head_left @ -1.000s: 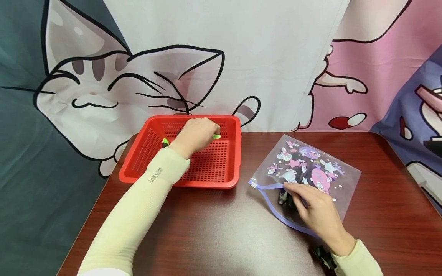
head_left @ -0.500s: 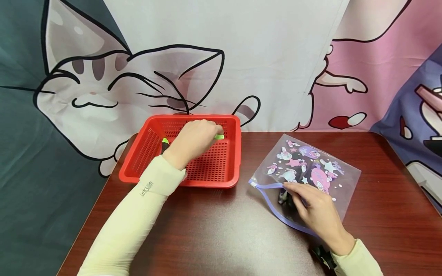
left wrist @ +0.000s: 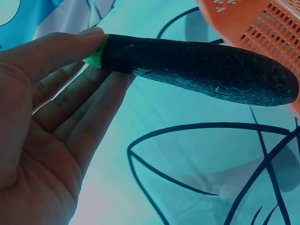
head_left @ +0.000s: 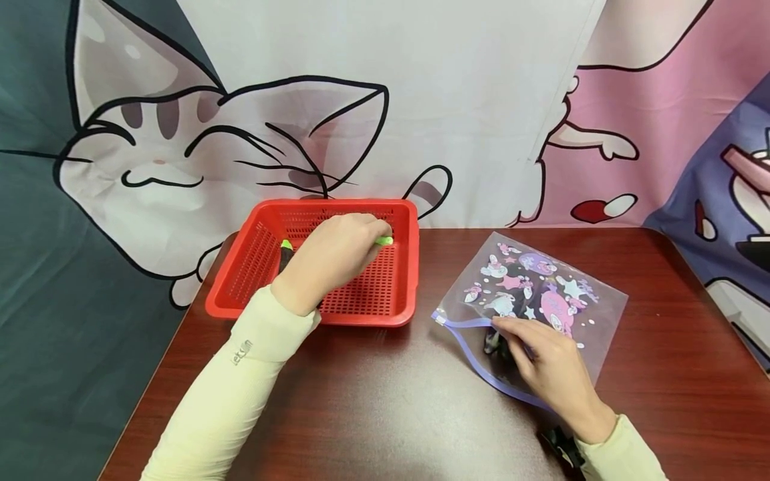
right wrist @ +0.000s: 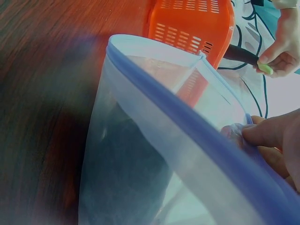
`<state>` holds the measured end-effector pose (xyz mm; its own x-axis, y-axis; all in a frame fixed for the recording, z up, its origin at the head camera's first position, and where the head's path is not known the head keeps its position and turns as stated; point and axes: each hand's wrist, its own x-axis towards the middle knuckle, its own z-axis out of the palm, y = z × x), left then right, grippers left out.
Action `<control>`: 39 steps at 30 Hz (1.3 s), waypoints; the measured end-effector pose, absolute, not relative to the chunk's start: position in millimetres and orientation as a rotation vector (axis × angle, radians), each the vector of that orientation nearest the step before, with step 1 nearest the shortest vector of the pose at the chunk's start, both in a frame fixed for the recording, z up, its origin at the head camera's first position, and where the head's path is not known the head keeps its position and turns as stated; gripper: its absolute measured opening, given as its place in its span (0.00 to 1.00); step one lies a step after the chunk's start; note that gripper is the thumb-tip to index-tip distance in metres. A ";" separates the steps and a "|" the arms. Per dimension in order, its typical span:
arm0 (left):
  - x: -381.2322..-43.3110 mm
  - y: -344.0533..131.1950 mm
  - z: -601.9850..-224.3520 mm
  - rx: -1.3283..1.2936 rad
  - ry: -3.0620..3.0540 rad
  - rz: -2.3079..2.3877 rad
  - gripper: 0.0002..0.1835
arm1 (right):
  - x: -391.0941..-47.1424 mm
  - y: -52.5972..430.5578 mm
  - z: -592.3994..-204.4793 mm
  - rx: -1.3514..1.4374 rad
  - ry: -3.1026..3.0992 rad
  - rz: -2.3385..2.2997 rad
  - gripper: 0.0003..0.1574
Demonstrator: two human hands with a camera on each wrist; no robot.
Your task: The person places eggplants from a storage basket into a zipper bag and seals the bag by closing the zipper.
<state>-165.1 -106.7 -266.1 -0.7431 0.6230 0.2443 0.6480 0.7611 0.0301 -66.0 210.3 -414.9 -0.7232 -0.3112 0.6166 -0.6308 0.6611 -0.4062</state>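
My left hand pinches the green stem end of a long, dark eggplant between thumb and fingers. It is over the red basket, and in the head view the hand hides most of the eggplant. A second dark piece with a green tip lies in the basket, partly covered by the left arm. On the right, my right hand pinches the upper edge of a clear zip bag with purple closure strips, holding its mouth apart. Inside the bag is a dark shape, its kind unclear.
The basket and bag rest on a dark brown wooden table, basket left, bag right. A cloth backdrop with cartoon cats hangs right behind the table. A black strap device sits at the right wrist.
My left hand has lifted slightly and drawn back, the eggplant's green end shifting a little to the right. The right hand and the bag stay in place.
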 end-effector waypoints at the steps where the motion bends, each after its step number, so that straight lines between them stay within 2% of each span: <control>1: -163.2 -106.9 -266.0 -1.011 -2.719 -0.172 0.04 | -66.2 210.3 -415.0 0.731 -2.370 0.845 0.30; 16: -128.8 -112.3 -272.1 -1.099 -2.471 -0.282 0.08 | -66.6 210.4 -414.9 0.728 -2.358 0.841 0.29; 22: -116.4 -110.9 -277.1 -1.138 -2.389 -0.340 0.07 | -66.9 210.5 -415.4 0.733 -2.350 0.841 0.23; 25: -109.7 -109.7 -279.7 -1.160 -2.357 -0.351 0.07 | -66.8 210.8 -415.2 0.731 -2.359 0.843 0.16; 28: -103.3 -107.7 -282.3 -1.179 -2.331 -0.366 0.07 | -66.6 210.9 -414.7 0.726 -2.368 0.845 0.15; 30: -99.4 -106.5 -283.7 -1.189 -2.315 -0.379 0.07 | -66.5 210.8 -414.4 0.724 -2.372 0.845 0.15; 35: -89.8 -104.4 -287.4 -1.208 -2.291 -0.419 0.07 | -67.1 210.2 -415.2 0.723 -2.360 0.838 0.28; 39: -82.4 -103.1 -291.7 -1.254 -2.238 -0.454 0.10 | -67.3 210.1 -415.6 0.720 -2.351 0.831 0.29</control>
